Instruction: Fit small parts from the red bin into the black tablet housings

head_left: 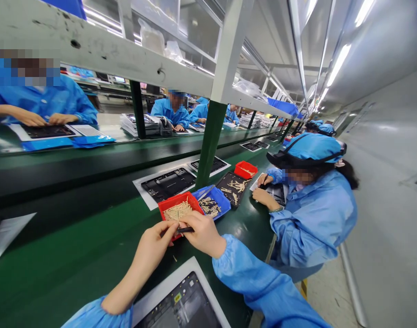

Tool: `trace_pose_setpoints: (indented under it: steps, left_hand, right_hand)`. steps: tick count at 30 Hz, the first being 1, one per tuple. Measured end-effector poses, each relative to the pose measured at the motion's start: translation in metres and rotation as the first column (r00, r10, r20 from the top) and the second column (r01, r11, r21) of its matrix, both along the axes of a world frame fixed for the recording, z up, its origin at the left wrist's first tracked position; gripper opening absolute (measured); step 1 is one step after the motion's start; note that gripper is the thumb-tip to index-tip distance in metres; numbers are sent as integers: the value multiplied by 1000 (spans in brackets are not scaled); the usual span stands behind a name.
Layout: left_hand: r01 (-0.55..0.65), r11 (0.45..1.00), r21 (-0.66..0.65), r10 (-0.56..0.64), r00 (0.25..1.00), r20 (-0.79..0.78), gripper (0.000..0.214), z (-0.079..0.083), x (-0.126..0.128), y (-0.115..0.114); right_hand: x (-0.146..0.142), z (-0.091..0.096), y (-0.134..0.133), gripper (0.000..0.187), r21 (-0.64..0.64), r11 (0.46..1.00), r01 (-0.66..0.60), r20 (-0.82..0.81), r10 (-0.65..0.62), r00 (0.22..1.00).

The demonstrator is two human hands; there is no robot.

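The right hand (203,232) held a light, slim black tool (185,230) in a narrow grip, best taken mid-shaft; the grip of the left hand (155,248) could not be determined.

tray (170,201): glossy red plastic | handle (185,230): matt black plastic | sleeve (263,287): smooth blue cloth

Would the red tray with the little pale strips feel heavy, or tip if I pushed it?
It would probably feel light: the red tray looks like thin plastic, and the pale strips look small and thin. Its low, wide shape suggests it would slide rather than tip.
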State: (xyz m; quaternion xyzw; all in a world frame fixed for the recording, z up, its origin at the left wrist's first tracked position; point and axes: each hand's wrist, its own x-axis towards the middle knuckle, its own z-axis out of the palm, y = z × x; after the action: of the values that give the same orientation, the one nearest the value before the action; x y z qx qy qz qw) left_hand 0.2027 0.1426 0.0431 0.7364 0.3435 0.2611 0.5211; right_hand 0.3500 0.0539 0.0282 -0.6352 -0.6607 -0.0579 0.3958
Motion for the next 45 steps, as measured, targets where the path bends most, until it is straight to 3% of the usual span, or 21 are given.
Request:
trace_pose_setpoints:
  steps: [6, 20, 24, 29, 36, 38, 41, 45]
  left_hand:
    - [-15, 1000, 5, 15, 1000, -8, 49, 3, 2, -2]
    - [-13, 1000, 11, 13, 1000, -3, 49, -3, 2, 0]
    - [-23, 1000, 14, 23, 1000, 14, 46, -7, 3, 0]
    - [-32, 999, 5, 32, 999, 37, 44, -10, 3, -1]
    - [-21, 998, -63, 27, 995, 96, 45, -16, 1, 8]
    - [-32, 996, -84, 41, 993, 115, 46, -18, 2, 10]
    - [-47, 994, -101, 61, 987, 148, 48, -21, 4, 10]
    - [-58, 993, -99, 76, 978, 194, 51, -19, 5, 7]
  right_hand:
    - [4, -5, 4, 11, 42, 997, -60, -167, 66, 984]
    - [4, -3, 7, 11, 34, 999, -34, -285, 42, 958]
    - [3, -4, 4, 13, 32, 997, -67, -246, 73, 967]
    - [-2, -5, 6, 12, 46, 999, -17, -234, 27, 972]
    - [19, -5, 12, 18, -10, 988, 156, -194, -155, 969]
    - [22, -4, 10, 8, 7, 992, 122, -165, -119, 979]
    - [16, -3, 5, 21, 64, 997, 32, -126, -23, 992]
    - [3, -4, 1, 16, 49, 997, -64, -29, 66, 997]
